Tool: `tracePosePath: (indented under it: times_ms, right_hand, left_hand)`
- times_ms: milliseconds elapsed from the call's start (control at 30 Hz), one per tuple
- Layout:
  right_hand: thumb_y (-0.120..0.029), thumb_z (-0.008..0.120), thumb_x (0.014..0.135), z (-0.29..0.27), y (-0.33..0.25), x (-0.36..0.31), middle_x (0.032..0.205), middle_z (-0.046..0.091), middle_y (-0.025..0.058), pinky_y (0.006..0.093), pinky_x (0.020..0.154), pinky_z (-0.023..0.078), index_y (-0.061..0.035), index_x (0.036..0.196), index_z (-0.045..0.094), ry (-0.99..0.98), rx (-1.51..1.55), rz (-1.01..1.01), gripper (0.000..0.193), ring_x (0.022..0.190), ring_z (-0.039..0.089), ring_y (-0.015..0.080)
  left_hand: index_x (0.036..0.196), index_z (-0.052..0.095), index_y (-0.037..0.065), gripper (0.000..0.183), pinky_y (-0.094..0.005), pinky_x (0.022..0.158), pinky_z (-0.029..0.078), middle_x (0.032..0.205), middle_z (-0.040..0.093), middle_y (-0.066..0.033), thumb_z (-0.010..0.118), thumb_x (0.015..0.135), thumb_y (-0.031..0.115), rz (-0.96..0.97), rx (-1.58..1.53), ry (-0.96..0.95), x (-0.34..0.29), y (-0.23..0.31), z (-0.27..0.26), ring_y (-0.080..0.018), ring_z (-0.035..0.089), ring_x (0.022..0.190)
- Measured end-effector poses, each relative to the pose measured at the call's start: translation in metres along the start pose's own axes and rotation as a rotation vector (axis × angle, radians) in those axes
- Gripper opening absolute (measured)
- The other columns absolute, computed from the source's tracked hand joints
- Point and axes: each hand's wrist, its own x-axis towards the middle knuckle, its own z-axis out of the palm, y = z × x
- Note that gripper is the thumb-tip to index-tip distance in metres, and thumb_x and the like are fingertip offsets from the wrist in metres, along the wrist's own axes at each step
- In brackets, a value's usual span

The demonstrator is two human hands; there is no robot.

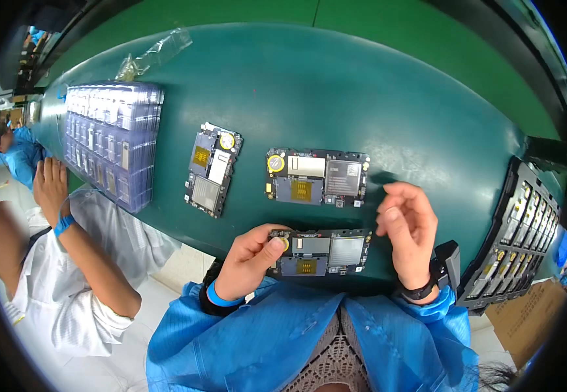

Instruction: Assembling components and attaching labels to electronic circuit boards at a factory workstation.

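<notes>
My left hand [247, 261] grips the left end of a dark circuit board [331, 245] near the front edge of the table, its thumb by a round coin cell on the board. This board carries silver shields and a gold contact patch. Just past the board's right end is my right hand [409, 232], fingers loosely bent and apart, with nothing visible in them. A second circuit board [316, 178] of the same kind lies flat beyond the held one. To its left rests a third circuit board [211, 170], turned more upright in the view.
A stack of clear plastic trays [113, 140] stands at the left, with a crumpled clear bag [156, 53] behind it. A black rack of boards [515, 235] is at the right edge. A co-worker in white [81, 281] sits close on my left. The green table [362, 98] lies between.
</notes>
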Motion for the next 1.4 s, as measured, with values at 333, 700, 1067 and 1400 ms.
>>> tracePosePath:
  times_ms: [333,700,1067,1400]
  right_hand:
    - [-0.005,0.074,0.065,-0.006,-0.023,-0.050,0.088,0.063,0.0083,0.0259,0.070,0.047,-0.0067,0.123,0.040,-0.237,-0.018,0.105,0.067,0.079,0.059,0.0135]
    - [-0.003,0.072,0.065,-0.026,-0.030,-0.077,0.078,0.065,0.0084,0.0232,0.069,0.045,-0.0034,0.113,0.049,-0.138,-0.047,0.054,0.053,0.076,0.061,0.0121]
    - [-0.003,0.071,0.065,-0.034,-0.026,-0.080,0.074,0.064,0.0060,0.0229,0.069,0.045,-0.0034,0.105,0.053,-0.074,-0.042,-0.007,0.044,0.074,0.059,0.0100]
    - [0.001,0.071,0.064,-0.033,-0.026,-0.078,0.069,0.061,0.0024,0.0204,0.063,0.043,-0.0040,0.099,0.055,-0.046,0.004,-0.017,0.039,0.068,0.056,0.0060]
  left_hand:
    - [0.104,0.054,-0.002,0.025,-0.0275,0.083,0.041,0.099,0.059,-0.0065,0.044,0.094,0.019,0.196,-0.020,-0.111,-0.018,0.000,0.042,-0.0116,0.053,0.092]
    - [0.106,0.053,-0.004,0.026,-0.0217,0.076,0.042,0.093,0.059,-0.0037,0.041,0.095,0.017,0.280,0.096,-0.178,-0.026,0.001,0.069,-0.0067,0.051,0.085]
    - [0.094,0.054,-0.003,0.015,-0.0221,0.068,0.047,0.085,0.060,-0.0050,0.062,0.081,0.001,0.334,0.211,-0.097,-0.022,0.002,0.085,-0.0073,0.055,0.075]
    - [0.092,0.054,-0.004,0.014,-0.0211,0.066,0.046,0.083,0.060,-0.0052,0.062,0.081,0.001,0.348,0.179,-0.096,-0.020,0.005,0.090,-0.0064,0.053,0.073]
